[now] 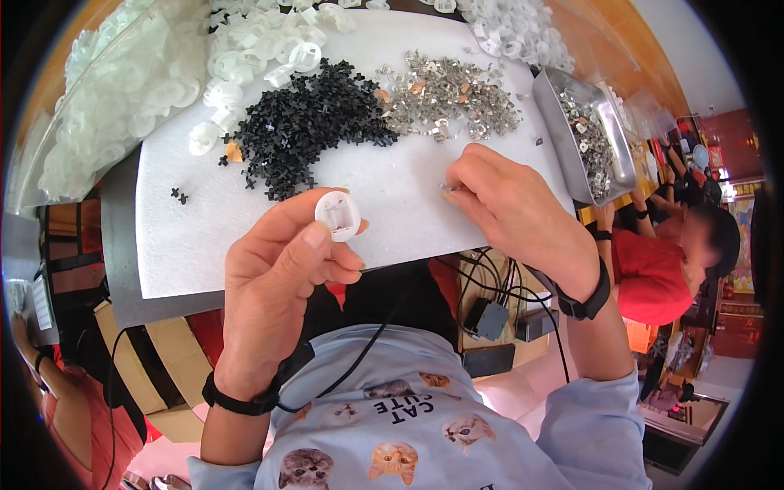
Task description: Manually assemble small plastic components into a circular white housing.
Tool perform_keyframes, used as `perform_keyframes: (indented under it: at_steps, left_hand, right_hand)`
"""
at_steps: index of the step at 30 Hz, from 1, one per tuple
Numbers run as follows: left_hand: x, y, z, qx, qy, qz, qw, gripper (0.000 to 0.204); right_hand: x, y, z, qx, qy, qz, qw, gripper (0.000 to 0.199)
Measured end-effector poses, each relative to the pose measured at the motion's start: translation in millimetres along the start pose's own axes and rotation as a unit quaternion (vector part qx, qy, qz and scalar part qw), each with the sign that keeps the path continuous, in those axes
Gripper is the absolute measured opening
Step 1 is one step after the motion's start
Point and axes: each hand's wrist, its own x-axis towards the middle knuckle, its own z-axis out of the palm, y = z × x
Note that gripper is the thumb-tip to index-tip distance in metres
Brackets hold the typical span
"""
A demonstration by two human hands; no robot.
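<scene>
The left hand (278, 278) pinches a round white plastic cap (337, 216) just below the pile of black crosses (314, 122). The right hand (510, 208) nips a small metal clip (448, 189) right of that pile, below the metal clips (449, 98).

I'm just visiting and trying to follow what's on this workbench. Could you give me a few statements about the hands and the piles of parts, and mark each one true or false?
1. The left hand holds a small round white plastic cap. True.
2. The right hand rests inside the metal scoop. False: it is on the white work board, pinching a small metal piece, apart from the scoop.
3. The black cross-shaped pieces lie between white plastic parts and shiny metal clips. True.
4. The scoop is empty. False: it holds metal clips.
5. Both wrists wear dark bands. True.
</scene>
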Motion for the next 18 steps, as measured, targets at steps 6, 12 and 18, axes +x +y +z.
perform_keyframes:
  at_steps: [6,12,18]
  left_hand:
    - [0.6,-2.0,3.1,0.002,0.016,0.014,1.000,0.034]
    - [-2.5,-1.1,2.4,-0.007,0.021,0.016,1.000,0.033]
    - [-5.3,0.7,0.5,-0.027,0.012,0.005,1.000,0.033]
  right_hand:
    - [1.2,-8.7,4.9,-0.024,0.008,0.009,1.000,0.009]
    - [14.7,-45.5,7.8,0.110,0.081,-0.077,0.988,0.013]
    - [28.8,-60.3,26.8,0.138,0.117,-0.113,0.977,0.016]
